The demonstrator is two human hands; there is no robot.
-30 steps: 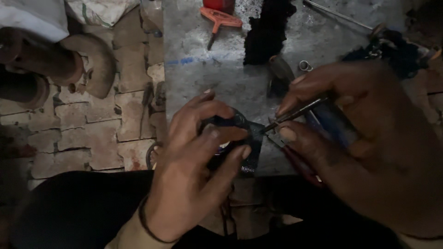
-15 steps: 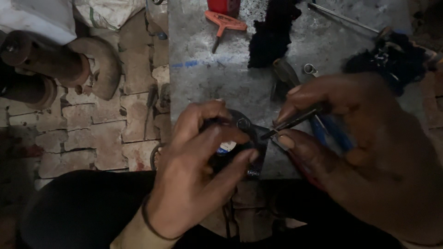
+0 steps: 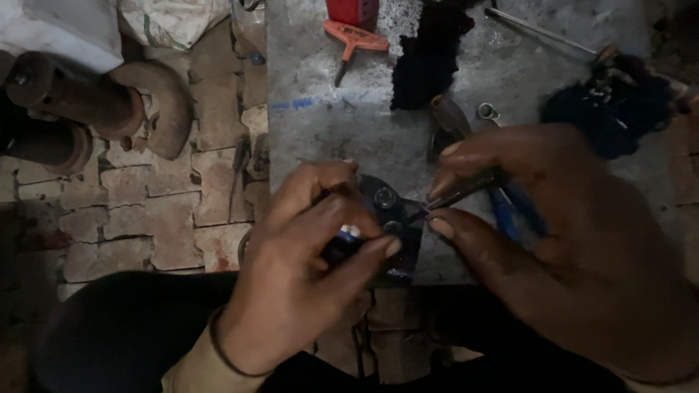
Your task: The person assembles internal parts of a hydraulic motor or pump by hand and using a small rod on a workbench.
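— What's the left hand point(image 3: 306, 276) got there?

— A small dark metal part point(image 3: 382, 225), clenched tight, thumb and fingers wrapped round its near side. It sits at the near edge of the grey surface point(image 3: 328, 138), half hanging over the person's lap. The right hand point(image 3: 575, 247) pinches blue-handled pliers point(image 3: 502, 200), their tip touching the part's right side.

— How would that part handle?

— Stiff and solid, I'd judge, heavy for its size, and likely greasy, so slippery. I'd hold it by the outer rim, as the left hand does, leaving the two round bolt heads on top free. It's dim here, so I can't swear what the part is.

— Anything different from a moment ago?

— Little. Both hands have kept their hold. The part and the hands have slid slightly nearer the surface's front edge, and the plier tip sits a touch lower on the part. Beyond the part, the orange-handled tool point(image 3: 354, 38) and the black rag point(image 3: 429, 62) lie where they were.
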